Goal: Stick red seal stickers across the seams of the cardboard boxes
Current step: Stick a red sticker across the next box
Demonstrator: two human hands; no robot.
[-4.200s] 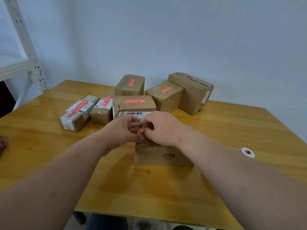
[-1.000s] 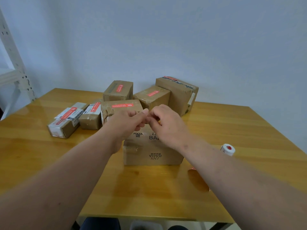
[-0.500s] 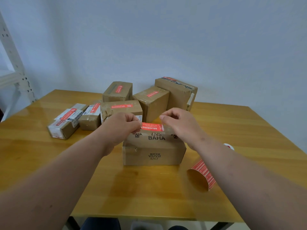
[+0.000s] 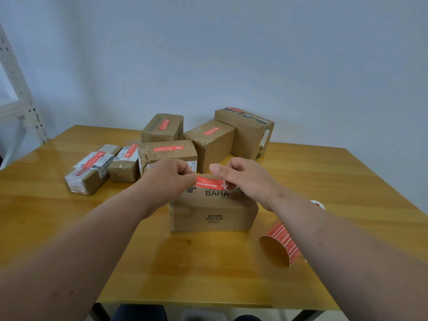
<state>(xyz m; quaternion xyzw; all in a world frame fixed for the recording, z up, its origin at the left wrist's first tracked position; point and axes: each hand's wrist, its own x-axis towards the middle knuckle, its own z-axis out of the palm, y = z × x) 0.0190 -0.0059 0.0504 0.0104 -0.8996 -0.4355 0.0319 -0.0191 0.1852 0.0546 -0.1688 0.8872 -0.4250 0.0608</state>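
A red seal sticker point(image 4: 209, 182) is stretched flat between my hands, just above the top of a brown cardboard box printed BAHA point(image 4: 213, 213). My left hand point(image 4: 170, 177) pinches the sticker's left end with curled fingers. My right hand point(image 4: 240, 176) pinches its right end, thumb raised. Whether the sticker touches the box top I cannot tell. A curled strip of red stickers on brown backing point(image 4: 281, 244) lies on the table point(image 4: 46, 216) to the right of the box, partly hidden by my right forearm.
Several cardboard boxes with red stickers on top stand behind: a long flat one point(image 4: 90, 169) at left, a small one point(image 4: 126, 164), a middle one point(image 4: 168, 152), and others point(image 4: 245, 130) at the back. A white roll point(image 4: 318, 203) peeks out past my right arm. White shelving point(image 4: 16, 89) stands at left.
The sticker, peeled from its backing, is now drawn out between both hands and has come down slightly over the box top. The backing strip lies on the table at right.
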